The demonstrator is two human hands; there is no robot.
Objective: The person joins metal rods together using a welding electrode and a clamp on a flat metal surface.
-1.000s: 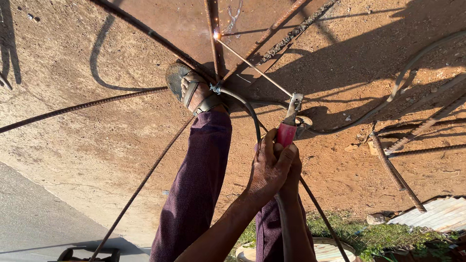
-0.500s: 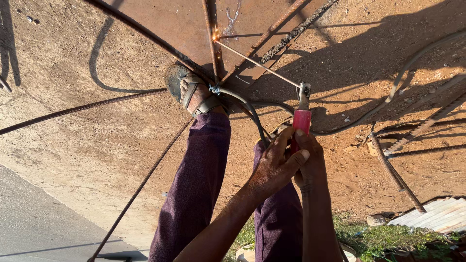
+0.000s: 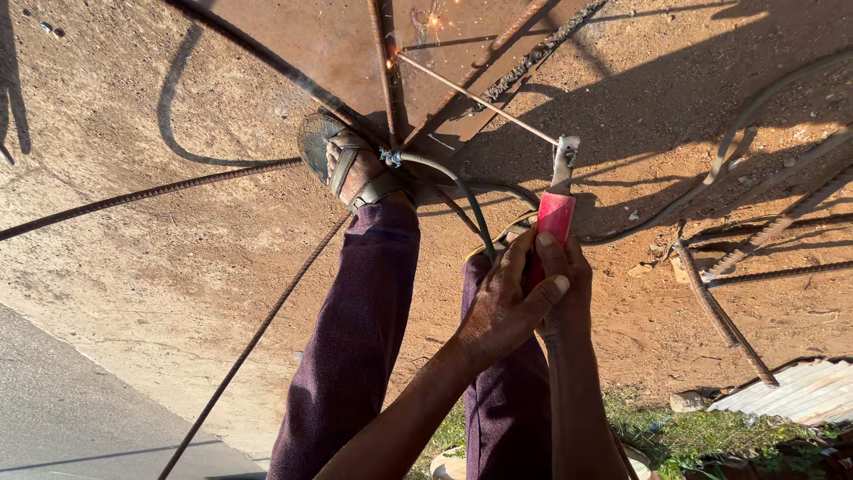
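Left hand: the left hand [image 3: 506, 298] wraps around the holder [image 3: 551, 233] from the left side, thumb laid across toward the other hand, fingers closed on the red grip
Right hand: the right hand [image 3: 569, 289] clasps the same red grip from the right, fingers folded tight around it, touching the left hand
Holder: red-handled welding holder with grey metal jaws at its top end, held roughly upright in the view, just above both hands
Rod: a thin rod [image 3: 475, 96] is clamped in the holder's jaws and runs up and to the left, its far tip meeting the steel plate
Spark: bright sparks [image 3: 434, 20] show near the rod's tip on the plate
Plate: a rust-brown steel plate [image 3: 306, 40] lies on the dirt at the top of the view, with bars resting on and beside it
Cable: a dark cable [image 3: 466, 197] curves from near the sandal down toward the hands
Foot: a sandal [image 3: 342, 160] on the person's foot presses on the bars at the plate's edge
Legs: purple trousers [image 3: 360, 338] fill the lower middle, under both forearms
Rebar: long ribbed rebar [image 3: 142, 194] stretches left over the ground; more pieces lie to the right
Ground: reddish dirt [image 3: 178, 267] in low sun, long shadows across it
Corner: corrugated sheet [image 3: 800, 396] and grass at lower right
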